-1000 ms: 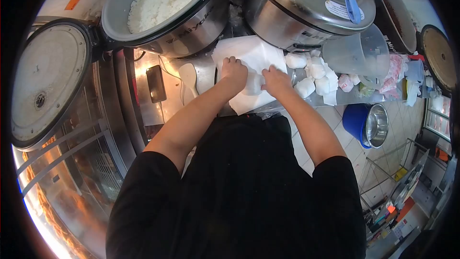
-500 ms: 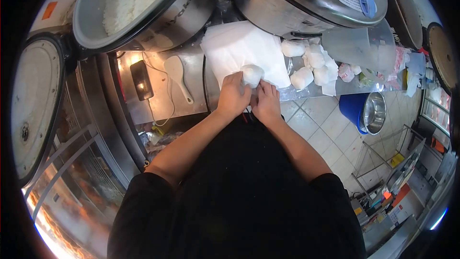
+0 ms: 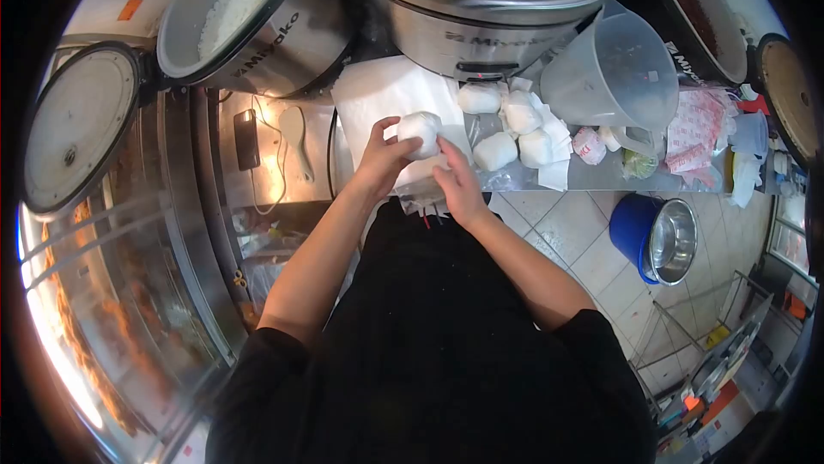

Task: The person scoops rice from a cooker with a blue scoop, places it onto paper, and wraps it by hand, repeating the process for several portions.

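Note:
A rounded white paper-wrapped bundle [image 3: 420,133] is held up over the front part of a stack of white paper sheets [image 3: 365,90]. My left hand [image 3: 385,159] is closed on its left and lower side, thumb across the front. On the right, my right hand [image 3: 462,183] has its fingertips against the bundle's edge, with thumb and fingers apart. Several similar white wrapped bundles [image 3: 496,151] sit on the counter just right of the stack. What is inside the wrapping is hidden.
An uncovered rice cooker [image 3: 292,52] with white rice stands at the back left, a lidded cooker [image 3: 481,26] beside it. A rice paddle [image 3: 294,139] and a phone [image 3: 246,139] lie left. Rightward are a plastic jug [image 3: 614,69] and a blue bucket [image 3: 631,232] below.
The bundle has been lifted off the paper stack and tilted toward me. My right hand has shifted to its side, with fingers more spread. The camera view has also shifted.

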Demonstrator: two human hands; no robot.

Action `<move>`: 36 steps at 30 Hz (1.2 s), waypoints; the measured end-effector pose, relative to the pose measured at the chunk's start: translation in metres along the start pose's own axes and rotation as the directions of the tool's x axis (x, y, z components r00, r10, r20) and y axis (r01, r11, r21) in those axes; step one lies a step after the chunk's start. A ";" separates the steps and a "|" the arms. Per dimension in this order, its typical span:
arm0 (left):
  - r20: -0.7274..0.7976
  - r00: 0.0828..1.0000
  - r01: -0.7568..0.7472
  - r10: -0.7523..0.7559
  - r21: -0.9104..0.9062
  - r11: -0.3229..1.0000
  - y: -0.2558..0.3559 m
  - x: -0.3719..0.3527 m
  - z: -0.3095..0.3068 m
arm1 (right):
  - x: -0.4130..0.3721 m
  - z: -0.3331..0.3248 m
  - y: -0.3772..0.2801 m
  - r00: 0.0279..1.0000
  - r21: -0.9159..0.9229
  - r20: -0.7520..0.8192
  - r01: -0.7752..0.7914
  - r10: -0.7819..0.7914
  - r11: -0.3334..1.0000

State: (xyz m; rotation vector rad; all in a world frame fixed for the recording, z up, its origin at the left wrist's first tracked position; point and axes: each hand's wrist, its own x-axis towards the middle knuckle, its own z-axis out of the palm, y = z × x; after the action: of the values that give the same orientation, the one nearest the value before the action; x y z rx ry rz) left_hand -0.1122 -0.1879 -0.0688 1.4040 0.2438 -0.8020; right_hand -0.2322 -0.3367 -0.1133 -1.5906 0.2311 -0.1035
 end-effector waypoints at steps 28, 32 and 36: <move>0.477 0.816 -0.398 0.326 0.873 -0.282 -0.104 0.067 0.297 | -0.181 -0.251 -0.016 0.767 0.018 -0.617 -0.207 0.174 0.978; 0.592 0.712 -0.536 0.377 0.805 -0.254 -0.070 0.046 0.275 | -0.112 -0.203 -0.089 0.839 -0.114 -0.539 0.020 -0.079 0.993; 0.835 0.519 -0.765 0.180 0.548 -0.337 -0.045 0.011 0.193 | 0.049 -0.173 -0.219 0.696 -0.434 -0.306 0.505 -0.649 0.746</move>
State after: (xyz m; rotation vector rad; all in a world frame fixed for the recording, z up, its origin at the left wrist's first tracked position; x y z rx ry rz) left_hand -0.1905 -0.3707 -0.0734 2.2774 -1.7869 -0.2846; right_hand -0.2022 -0.5119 0.1075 -1.9040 0.0743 -0.9928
